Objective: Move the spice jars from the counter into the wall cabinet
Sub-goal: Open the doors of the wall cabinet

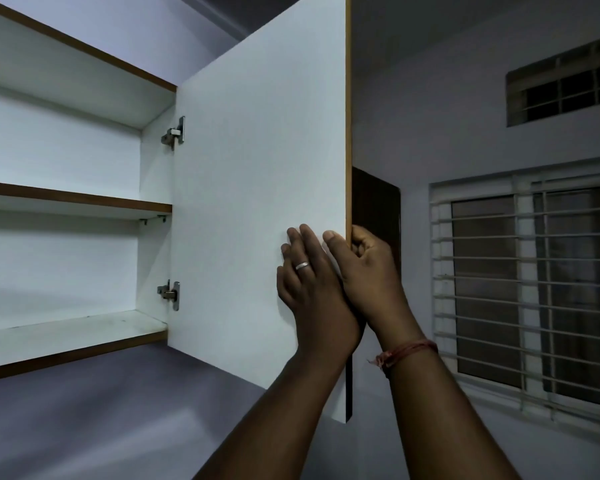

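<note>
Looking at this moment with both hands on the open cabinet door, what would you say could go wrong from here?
The right hand wraps its fingers around the cabinet door edge, so they might get pinched if the door swings against the dark panel behind. The left hand only lies flat on the door, giving little control. With both hands occupied, neither can carry a jar.

The wall cabinet (84,209) is seen standing open at the left, its white interior divided by a brown-edged middle shelf (73,200) above a bottom shelf (70,332). Nothing is seen lying on either shelf, though faint dark specks are visible on the bottom one. The white door (257,168) is swung out to the right on two metal hinges (174,133).
</note>
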`<state>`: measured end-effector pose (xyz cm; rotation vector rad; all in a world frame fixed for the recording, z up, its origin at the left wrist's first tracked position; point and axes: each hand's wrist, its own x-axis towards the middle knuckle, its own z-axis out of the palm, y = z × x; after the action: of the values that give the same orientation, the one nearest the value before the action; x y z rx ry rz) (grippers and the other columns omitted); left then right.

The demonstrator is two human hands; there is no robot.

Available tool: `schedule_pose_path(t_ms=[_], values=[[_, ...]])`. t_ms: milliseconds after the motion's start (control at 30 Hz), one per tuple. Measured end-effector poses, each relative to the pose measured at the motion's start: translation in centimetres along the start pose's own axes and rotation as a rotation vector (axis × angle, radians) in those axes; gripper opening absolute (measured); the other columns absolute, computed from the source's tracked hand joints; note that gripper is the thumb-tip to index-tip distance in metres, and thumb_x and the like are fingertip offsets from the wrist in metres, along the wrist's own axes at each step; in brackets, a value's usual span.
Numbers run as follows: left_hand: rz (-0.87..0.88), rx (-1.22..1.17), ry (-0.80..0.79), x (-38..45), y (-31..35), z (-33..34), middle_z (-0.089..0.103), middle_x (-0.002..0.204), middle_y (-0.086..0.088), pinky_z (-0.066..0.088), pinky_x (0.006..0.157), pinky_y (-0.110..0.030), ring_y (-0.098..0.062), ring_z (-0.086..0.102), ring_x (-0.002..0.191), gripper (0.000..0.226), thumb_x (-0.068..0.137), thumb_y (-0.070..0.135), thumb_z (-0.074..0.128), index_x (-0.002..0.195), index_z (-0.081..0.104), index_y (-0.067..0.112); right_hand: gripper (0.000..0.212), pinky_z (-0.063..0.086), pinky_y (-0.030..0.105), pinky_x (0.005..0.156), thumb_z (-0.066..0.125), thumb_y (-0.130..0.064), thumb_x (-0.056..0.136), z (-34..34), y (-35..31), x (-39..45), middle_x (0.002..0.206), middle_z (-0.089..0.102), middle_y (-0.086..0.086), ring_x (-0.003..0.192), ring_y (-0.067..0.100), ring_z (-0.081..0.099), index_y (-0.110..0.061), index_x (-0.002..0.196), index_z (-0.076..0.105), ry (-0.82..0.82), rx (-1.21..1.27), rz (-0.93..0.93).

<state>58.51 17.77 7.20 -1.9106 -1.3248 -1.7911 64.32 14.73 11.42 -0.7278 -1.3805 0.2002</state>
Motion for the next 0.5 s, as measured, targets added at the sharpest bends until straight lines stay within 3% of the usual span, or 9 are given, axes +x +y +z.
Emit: schedule_pose_path(t_ms=[267, 500], values=[[-0.004, 0.05, 0.014, 0.3, 0.4, 2.0, -0.019, 0.168, -0.007, -0.008, 0.123, -0.04, -0.025, -0.015, 0.155, 0.105, 0.091, 0.046, 0.063, 0.16, -0.01, 0.015, 0.027, 0.056, 0.036, 0.073, 0.061, -0.029, 0.099, -1.1, 1.8, 1.2, 0.092, 0.072, 0.017, 0.088, 0.031, 0.067, -0.003, 0.1, 0.069, -0.017, 0.011, -0.02], [0.055, 0.115, -0.132, 0.3, -0.4, -0.4, -0.028, 0.165, -0.004, -0.007, 0.121, -0.037, -0.024, -0.019, 0.154, 0.114, 0.089, 0.047, 0.066, 0.157, -0.022, 0.018, 0.025, 0.054, 0.032, 0.069, 0.06, -0.033, 0.099, -0.2, 1.3, 0.5, 0.085, 0.071, 0.009, 0.079, 0.02, 0.068, -0.009, 0.096, 0.067, -0.01, -0.005, -0.038]])
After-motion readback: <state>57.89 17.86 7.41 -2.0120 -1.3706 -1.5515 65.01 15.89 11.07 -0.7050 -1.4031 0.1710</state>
